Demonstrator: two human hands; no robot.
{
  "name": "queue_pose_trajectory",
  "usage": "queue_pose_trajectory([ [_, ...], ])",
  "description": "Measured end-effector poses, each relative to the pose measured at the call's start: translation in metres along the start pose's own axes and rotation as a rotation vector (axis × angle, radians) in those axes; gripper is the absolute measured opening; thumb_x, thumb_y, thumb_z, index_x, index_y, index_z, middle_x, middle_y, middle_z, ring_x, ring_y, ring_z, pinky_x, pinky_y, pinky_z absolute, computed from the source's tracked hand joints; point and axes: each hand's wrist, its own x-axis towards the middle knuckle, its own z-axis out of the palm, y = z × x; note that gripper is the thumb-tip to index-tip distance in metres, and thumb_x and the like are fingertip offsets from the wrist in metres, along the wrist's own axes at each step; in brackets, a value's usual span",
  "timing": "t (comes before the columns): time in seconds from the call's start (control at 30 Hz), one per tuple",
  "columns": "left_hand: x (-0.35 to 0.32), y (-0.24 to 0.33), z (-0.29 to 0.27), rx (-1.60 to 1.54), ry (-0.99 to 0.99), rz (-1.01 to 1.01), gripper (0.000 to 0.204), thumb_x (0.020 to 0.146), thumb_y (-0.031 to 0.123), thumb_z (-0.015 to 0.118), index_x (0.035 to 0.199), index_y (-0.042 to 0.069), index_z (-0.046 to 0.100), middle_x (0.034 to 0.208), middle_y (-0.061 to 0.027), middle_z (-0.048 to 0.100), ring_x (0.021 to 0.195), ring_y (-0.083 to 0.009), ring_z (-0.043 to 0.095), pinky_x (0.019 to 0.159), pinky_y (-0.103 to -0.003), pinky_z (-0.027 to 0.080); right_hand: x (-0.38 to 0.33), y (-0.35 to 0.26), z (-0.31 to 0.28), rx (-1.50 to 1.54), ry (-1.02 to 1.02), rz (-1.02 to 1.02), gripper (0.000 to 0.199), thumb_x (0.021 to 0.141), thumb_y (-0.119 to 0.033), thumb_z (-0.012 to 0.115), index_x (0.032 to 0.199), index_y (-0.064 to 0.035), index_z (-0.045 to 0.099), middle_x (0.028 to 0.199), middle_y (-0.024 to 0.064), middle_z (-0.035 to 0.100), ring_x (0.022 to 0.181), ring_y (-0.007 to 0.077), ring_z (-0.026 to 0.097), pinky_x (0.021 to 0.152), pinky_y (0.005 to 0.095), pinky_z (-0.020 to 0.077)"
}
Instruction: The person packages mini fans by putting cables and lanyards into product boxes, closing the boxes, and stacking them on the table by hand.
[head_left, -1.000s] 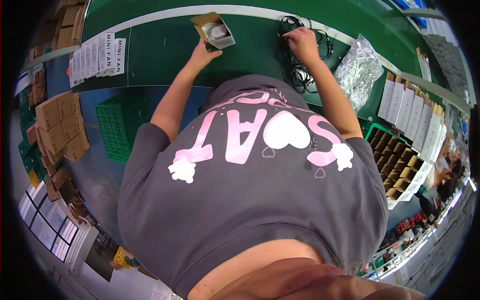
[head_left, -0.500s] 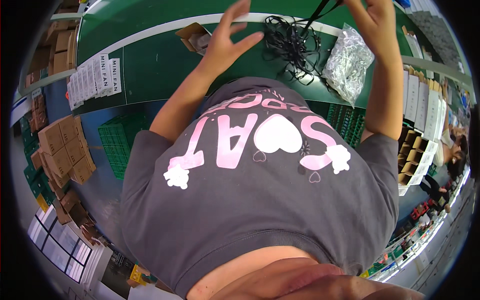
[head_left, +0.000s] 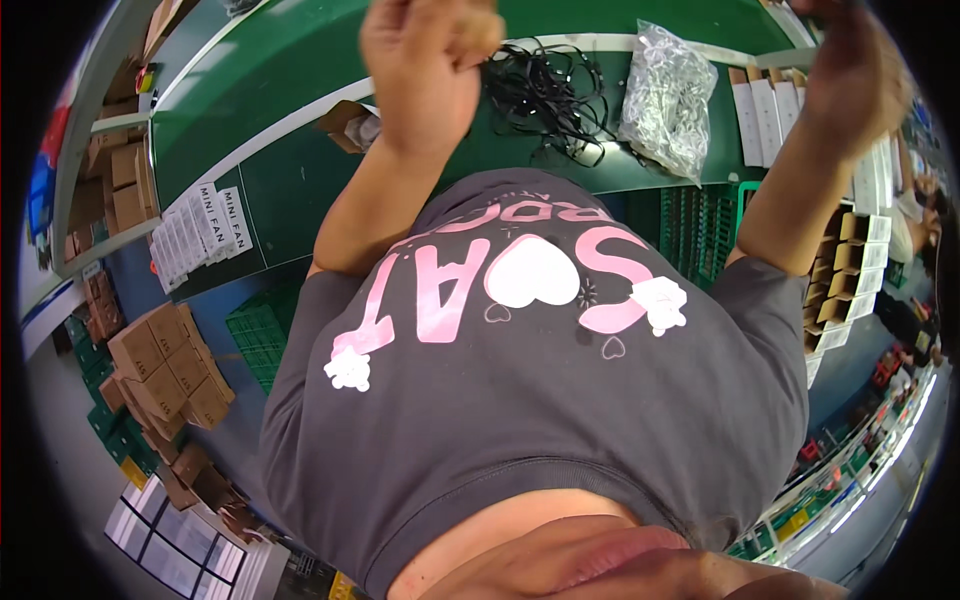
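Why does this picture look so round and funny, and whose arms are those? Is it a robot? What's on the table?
No robot here, just a person with two bare hands. The camera sits on the person's head and looks down, so you see their dark shirt from above. Its wide, bulgy lens bends straight edges.

The left hand and the right hand are both up, fingers bent. I can't tell if either holds anything.

On the green table lies a tangle of black cords, with a shiny plastic bag to its right. A small open box peeks out beside the left arm, and white boxes lie in a row farther left.
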Motion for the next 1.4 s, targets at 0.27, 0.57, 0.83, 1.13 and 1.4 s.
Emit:
queue_pose_trajectory([
  [0.27, -0.047, 0.004, -0.014, 0.303, -0.022, -0.095, 0.015, 0.095, 0.008, 0.048, 0.081, 0.005, 0.046, 0.078, -0.0082, 0.057, 0.066, -0.0128, 0.054, 0.065, -0.03, 0.047, -0.222, 0.146, -0.138, -0.769, -0.557, 1.092, 0.027, 0.084, -0.027, 0.064, 0.092, -0.0027, 0.071, 0.083, 0.0156, 0.069, 0.078, 0.0257, 0.067, 0.073, 0.0354, 0.0503],
  [0.57, -0.1, -0.039, -0.014, 0.578, -0.044, -0.856, 0.024, 0.093, 0.01, 0.059, 0.073, 0.007, 0.046, 0.058, 0.0041, 0.045, 0.052, -0.001, 0.037, 0.048, -0.02, 0.027, -0.342, 0.219, -0.113, -1.148, -0.374, 0.939, 0.036, 0.082, -0.04, 0.065, 0.095, -0.0067, 0.068, 0.092, 0.0152, 0.069, 0.083, 0.0348, 0.066, 0.073, 0.045, 0.0512],
  [0.83, -0.1, -0.042, -0.011, 0.662, -0.075, -0.913, 0.023, 0.094, 0.014, 0.059, 0.077, 0.004, 0.049, 0.061, 0.0027, 0.048, 0.054, -0.0022, 0.039, 0.049, -0.019, 0.028, -0.33, 0.246, -0.086, -1.35, -0.385, 1.128, 0.025, 0.083, -0.028, 0.059, 0.091, -0.0049, 0.066, 0.092, 0.0189, 0.068, 0.084, 0.0377, 0.066, 0.073, 0.0479, 0.0512],
  [1.13, -0.092, -0.043, -0.009, 0.809, -0.181, -0.718, 0.022, 0.1, 0.015, 0.047, 0.11, 0.0, 0.059, 0.07, 0.0024, 0.051, 0.056, -0.0017, 0.038, 0.05, -0.017, 0.027, -0.305, 0.188, -0.099, -0.068, 0.548, 1.122, 0.021, 0.092, -0.021, 0.062, 0.1, -0.002, 0.062, 0.094, 0.0052, 0.066, 0.084, 0.0141, 0.064, 0.069, 0.0276, 0.0527],
  [1.4, -0.059, -0.048, -0.001, 0.631, -0.05, -0.531, 0.034, 0.097, 0.007, 0.045, 0.131, 0.004, 0.04, 0.07, 0.0001, 0.051, 0.056, -0.0029, 0.033, 0.05, -0.017, 0.024, -0.177, 0.066, 0.04, 0.684, -0.058, 1.049, 0.016, 0.094, -0.015, 0.057, 0.107, -0.0055, 0.057, 0.083, 0.0093, 0.065, 0.067, 0.0144, 0.062, 0.053, 0.0252, 0.0476],
])
